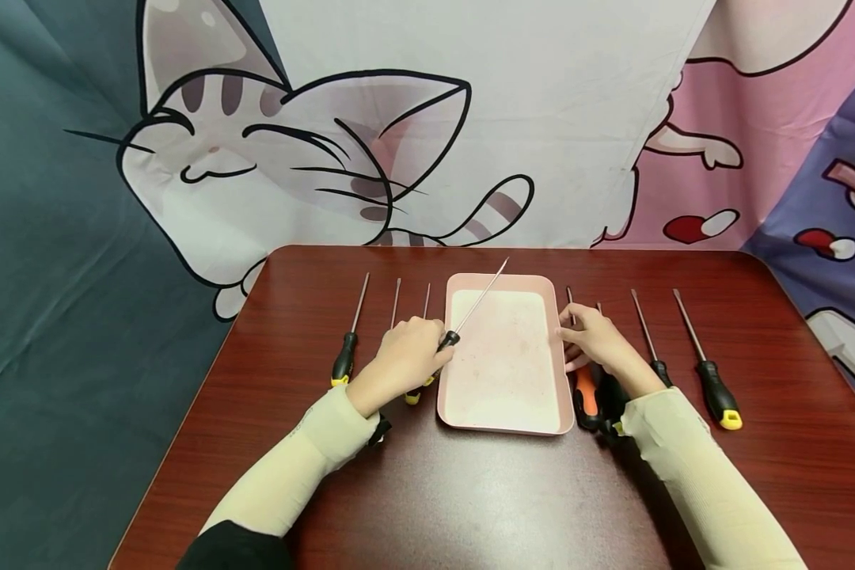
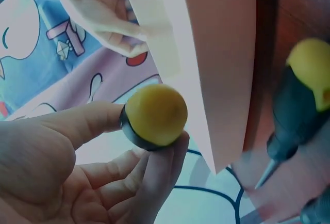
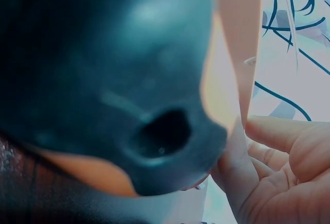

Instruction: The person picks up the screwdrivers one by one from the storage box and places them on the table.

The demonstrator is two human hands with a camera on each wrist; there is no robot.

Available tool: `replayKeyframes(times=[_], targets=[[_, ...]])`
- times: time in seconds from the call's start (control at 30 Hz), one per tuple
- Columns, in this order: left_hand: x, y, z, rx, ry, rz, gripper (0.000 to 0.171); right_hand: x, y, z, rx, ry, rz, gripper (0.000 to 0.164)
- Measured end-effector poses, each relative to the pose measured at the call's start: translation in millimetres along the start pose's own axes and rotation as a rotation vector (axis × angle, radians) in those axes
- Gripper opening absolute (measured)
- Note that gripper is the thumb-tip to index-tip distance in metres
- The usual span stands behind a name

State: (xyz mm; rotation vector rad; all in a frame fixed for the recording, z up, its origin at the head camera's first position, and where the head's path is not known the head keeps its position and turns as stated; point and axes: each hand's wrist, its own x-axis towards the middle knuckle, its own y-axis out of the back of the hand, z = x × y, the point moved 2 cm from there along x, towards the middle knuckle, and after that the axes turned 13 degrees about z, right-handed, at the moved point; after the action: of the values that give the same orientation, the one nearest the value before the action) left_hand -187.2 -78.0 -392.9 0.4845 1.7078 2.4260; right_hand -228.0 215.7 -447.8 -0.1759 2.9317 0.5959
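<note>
My left hand (image 1: pixel 406 356) grips a screwdriver (image 1: pixel 478 298) by its black handle, thumb and fingers round it. Its bare metal shaft slants up over the left rim of a shallow pink tray (image 1: pixel 443 396). From behind, the left wrist view shows the handle's round yellow end (image 2: pixel 157 113). At the tray's right rim, my right hand (image 1: pixel 593 342) pinches the edge, with the thumb on the inner side. Just under that wrist lies a screwdriver with an orange and black handle (image 1: pixel 586 396); its dark butt end (image 3: pixel 139 79) fills much of the right wrist view.
Left of the tray lie several black-and-yellow screwdrivers, the outermost (image 1: pixel 345 358) farthest left. More lie to the right, including a large one (image 1: pixel 716 392) near the table's right side. All point toward the back edge of the brown table (image 1: pixel 399 507). Behind hangs a cartoon-printed cloth (image 1: pixel 577 119).
</note>
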Motion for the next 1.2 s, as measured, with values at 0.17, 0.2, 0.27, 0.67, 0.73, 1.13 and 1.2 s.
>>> replayKeyframes(times=[0.17, 0.2, 0.27, 0.67, 0.73, 1.13, 1.2], targets=[[-1.8, 6.5, -8.5, 0.003, 0.02, 0.031, 0.027, 0, 0, 0, 0.001, 0.0, -0.001, 0.016], [-2.5, 7.3, -10.5, 0.006, 0.023, 0.036, 0.026, 0, 0, 0, 0.0, -0.001, -0.001, 0.016], [-3.5, 9.5, -14.5, 0.013, 0.034, 0.048, 0.024, 0, 0, 0, -0.001, -0.002, 0.0, 0.016], [-10.7, 19.7, -38.0, 0.029, 0.081, 0.11, 0.019, 0, 0, 0, -0.005, -0.003, -0.002, 0.019], [-11.6, 21.4, -42.1, 0.031, 0.096, 0.115, 0.019, -1, 0, 0, -0.004, -0.002, -0.003, 0.019], [-22.6, 25.7, -72.7, 0.038, 0.193, 0.136, 0.021, -1, 1, 1, 0.015, 0.004, -0.008, 0.017], [-24.6, 26.9, -76.7, 0.041, 0.203, 0.14, 0.022, -1, 1, 1, 0.016, 0.001, -0.009, 0.017]])
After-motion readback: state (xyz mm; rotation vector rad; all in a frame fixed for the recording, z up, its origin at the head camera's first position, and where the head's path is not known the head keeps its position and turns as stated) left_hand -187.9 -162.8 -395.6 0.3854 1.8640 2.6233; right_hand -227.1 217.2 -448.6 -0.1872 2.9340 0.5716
